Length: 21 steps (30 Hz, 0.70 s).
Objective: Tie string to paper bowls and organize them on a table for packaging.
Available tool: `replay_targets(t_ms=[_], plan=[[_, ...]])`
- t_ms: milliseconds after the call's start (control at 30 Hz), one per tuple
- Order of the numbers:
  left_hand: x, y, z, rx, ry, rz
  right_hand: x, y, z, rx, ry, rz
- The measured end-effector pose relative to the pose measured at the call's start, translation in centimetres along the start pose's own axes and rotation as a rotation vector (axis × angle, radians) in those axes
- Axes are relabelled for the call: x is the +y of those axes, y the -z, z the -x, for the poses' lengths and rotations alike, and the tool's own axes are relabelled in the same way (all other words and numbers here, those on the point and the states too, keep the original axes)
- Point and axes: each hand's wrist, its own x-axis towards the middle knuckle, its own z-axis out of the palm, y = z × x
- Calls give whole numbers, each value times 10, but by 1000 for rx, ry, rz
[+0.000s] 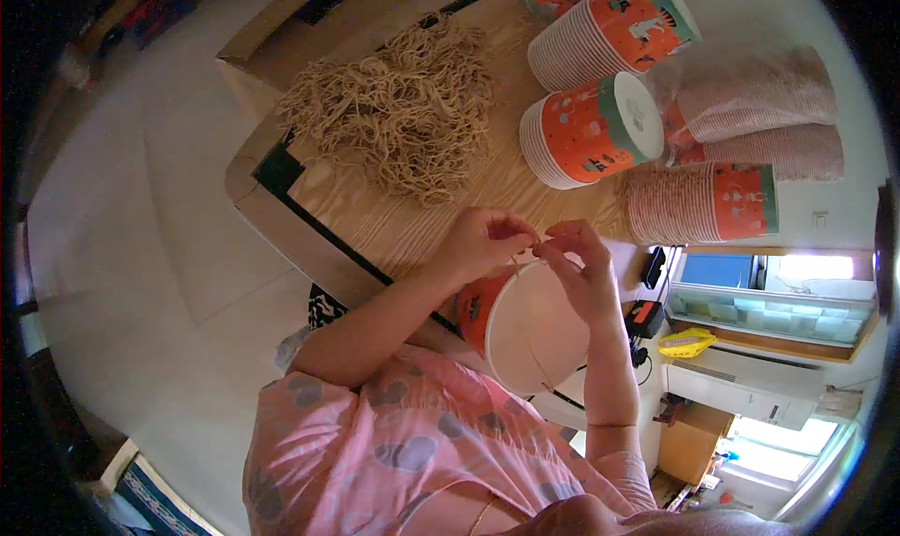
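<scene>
A white-lined paper bucket (475,313) with a red printed outside rests against my body at the table's near edge, its mouth facing up at me. A thin tan cord (532,349) crosses the mouth from the near rim to the far rim. At the far rim, my left hand (489,244) pinches the cord between thumb and fingers. My right hand (583,266) is pinched on it too, its fingertips almost touching the left ones. The fingers partly hide that end of the cord, so I cannot tell whether it is knotted.
A tangled heap of tan cords (398,114) lies on the wooden table (337,203). Red and green paper buckets (591,133) stand nested in stacks at the back right, some in clear plastic (750,91). A yellow bag (686,343) and black devices (644,319) are at the right.
</scene>
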Motion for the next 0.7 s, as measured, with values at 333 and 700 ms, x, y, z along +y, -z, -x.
replay_targets(t_ms=[333, 700], plan=[[4, 10, 6, -26, 54, 62, 2, 1, -8, -63, 33, -24], [9, 5, 11, 9, 69, 55, -9, -1, -9, -82, 272, 118]])
